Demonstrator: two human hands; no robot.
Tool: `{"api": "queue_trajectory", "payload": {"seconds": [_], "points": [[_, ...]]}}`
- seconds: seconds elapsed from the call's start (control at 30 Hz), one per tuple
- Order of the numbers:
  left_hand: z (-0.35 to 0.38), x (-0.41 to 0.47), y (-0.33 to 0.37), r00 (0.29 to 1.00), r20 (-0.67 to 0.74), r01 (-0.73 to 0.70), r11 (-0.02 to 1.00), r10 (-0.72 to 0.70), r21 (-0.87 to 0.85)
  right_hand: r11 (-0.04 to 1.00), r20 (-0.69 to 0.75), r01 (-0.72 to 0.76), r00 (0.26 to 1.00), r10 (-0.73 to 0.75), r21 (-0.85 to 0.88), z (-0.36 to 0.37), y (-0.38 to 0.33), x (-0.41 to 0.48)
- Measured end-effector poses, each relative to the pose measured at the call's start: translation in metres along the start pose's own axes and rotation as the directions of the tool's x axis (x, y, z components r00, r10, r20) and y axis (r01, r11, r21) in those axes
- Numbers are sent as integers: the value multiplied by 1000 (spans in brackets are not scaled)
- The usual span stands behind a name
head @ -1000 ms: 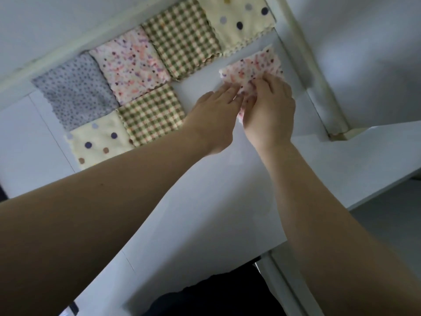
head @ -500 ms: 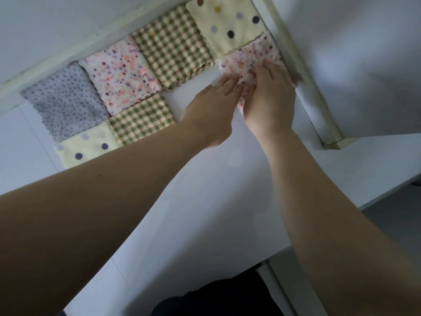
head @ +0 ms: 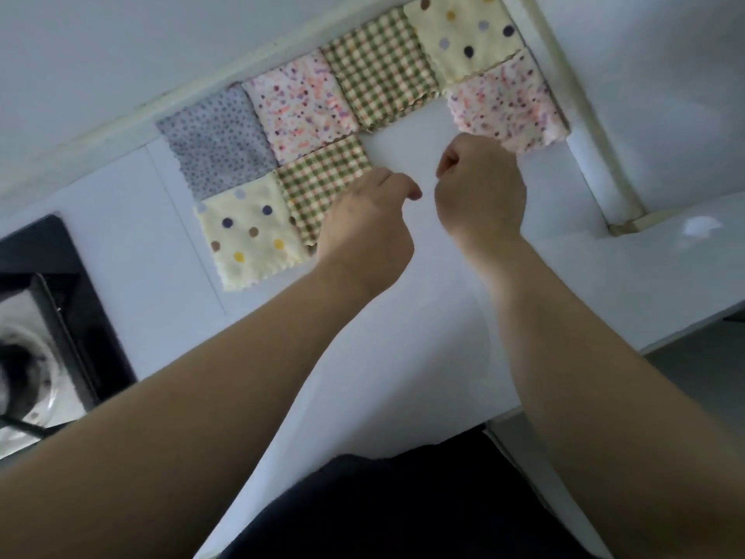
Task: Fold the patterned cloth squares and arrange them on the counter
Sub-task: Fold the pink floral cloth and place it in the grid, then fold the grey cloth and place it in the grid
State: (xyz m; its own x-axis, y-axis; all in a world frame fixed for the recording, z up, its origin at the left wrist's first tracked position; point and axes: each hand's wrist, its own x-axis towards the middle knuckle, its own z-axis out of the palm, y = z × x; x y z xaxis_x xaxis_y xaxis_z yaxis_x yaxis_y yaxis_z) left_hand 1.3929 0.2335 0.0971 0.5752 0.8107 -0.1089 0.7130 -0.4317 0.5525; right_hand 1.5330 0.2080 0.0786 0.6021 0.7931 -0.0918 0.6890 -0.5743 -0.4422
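Cloth squares [head: 379,86]: rows slant lower-left to upper-right | left hand [head: 367,232] curled, empty | right hand [head: 479,195] fisted, empty

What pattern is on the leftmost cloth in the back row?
The grey cloth has small darker dots; the head view shows it.

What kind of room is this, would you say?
Probably a home kitchen: a white counter runs along the wall, and a black gas hob with a burner is set into it at the left.

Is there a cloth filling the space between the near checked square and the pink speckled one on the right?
No, only bare counter shows between the near checked cloth and the right-hand pink speckled cloth.
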Motion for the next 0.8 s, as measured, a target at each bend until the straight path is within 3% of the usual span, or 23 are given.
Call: {"api": "queue_trajectory", "payload": {"seconds": [0.17, 0.47, 0.67, 0.8], "points": [[-32, -62, -38, 984, -57, 166, 985, -168, -43, 990, 93, 120, 988, -126, 70, 23, -58, -47], [-78, -194, -112, 870, -100, 468, 873, -483, -140, 943, 248, 329, 910, -332, 57, 60, -156, -144], [-101, -313, -160, 825, -227, 458, 848, -517, -268, 902, 262, 431, 868, -422, 28, 74, -217, -257], [-120, -408, -185, 841, -249, 392, 859, -480, -331, 895, 224, 446, 873, -433, -5, 82, -241, -355]]}}
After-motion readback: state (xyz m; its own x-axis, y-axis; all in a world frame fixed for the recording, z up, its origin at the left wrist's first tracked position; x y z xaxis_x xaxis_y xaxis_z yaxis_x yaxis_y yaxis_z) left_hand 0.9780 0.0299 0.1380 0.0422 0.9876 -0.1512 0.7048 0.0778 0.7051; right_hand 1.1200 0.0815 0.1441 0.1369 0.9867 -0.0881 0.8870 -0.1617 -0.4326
